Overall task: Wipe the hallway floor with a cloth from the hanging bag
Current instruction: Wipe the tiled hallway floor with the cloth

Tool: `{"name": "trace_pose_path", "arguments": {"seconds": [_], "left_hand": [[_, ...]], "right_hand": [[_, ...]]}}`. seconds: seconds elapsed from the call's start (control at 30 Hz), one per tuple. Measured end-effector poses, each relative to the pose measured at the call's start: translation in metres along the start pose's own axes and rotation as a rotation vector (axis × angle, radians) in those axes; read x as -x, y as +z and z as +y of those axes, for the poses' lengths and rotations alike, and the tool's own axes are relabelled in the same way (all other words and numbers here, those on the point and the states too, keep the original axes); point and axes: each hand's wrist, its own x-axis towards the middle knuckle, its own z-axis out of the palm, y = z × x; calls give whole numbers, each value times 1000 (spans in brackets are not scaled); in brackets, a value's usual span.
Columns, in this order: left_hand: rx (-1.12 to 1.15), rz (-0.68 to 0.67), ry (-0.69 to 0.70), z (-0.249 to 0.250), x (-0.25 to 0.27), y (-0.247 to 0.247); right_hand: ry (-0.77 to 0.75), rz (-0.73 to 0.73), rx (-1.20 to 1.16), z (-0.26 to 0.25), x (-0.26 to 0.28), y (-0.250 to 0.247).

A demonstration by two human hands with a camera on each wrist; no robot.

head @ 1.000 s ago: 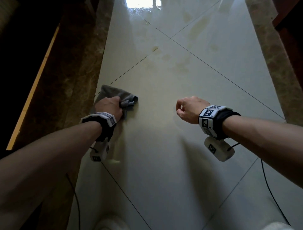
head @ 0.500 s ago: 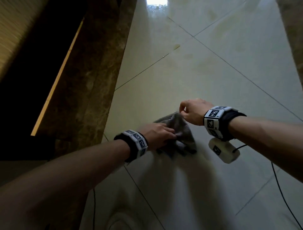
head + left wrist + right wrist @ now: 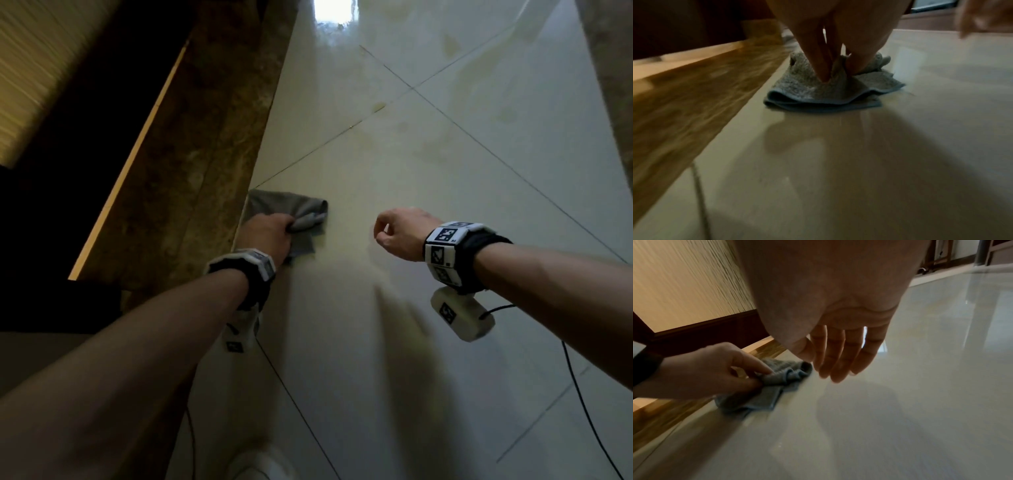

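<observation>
A grey cloth [image 3: 287,205] lies bunched on the pale glossy floor tiles [image 3: 411,171], right at their left edge beside the brown marble border. My left hand [image 3: 265,234] grips a fold of the cloth and presses it down; in the left wrist view the fingers [image 3: 818,65] dig into the cloth [image 3: 838,92]. My right hand [image 3: 394,231] hovers a little to the right of the cloth, holding nothing. Seen from the right wrist, its fingers [image 3: 838,356] hang loosely downward above the floor, with the cloth [image 3: 764,394] and left hand [image 3: 715,371] to their left.
A brown marble border [image 3: 191,171] runs along the left of the tiles, then a dark skirting and a textured wall [image 3: 41,68]. Another marble strip [image 3: 609,85] lines the right. Faint yellowish stains [image 3: 438,144] mark the tiles ahead. A black cable [image 3: 582,404] trails from the right wrist.
My left hand has swept the cloth from the middle, near the right hand, back left to the tile edge. The right hand stays roughly in place, apart from the cloth.
</observation>
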Motion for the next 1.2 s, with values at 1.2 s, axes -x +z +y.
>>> {"name": "trace_pose_path", "arguments": {"seconds": [1.2], "left_hand": [[-304,-332,165,53,-68,-52]], "right_hand": [[-402,-9,787,-78,-83,-181]]}}
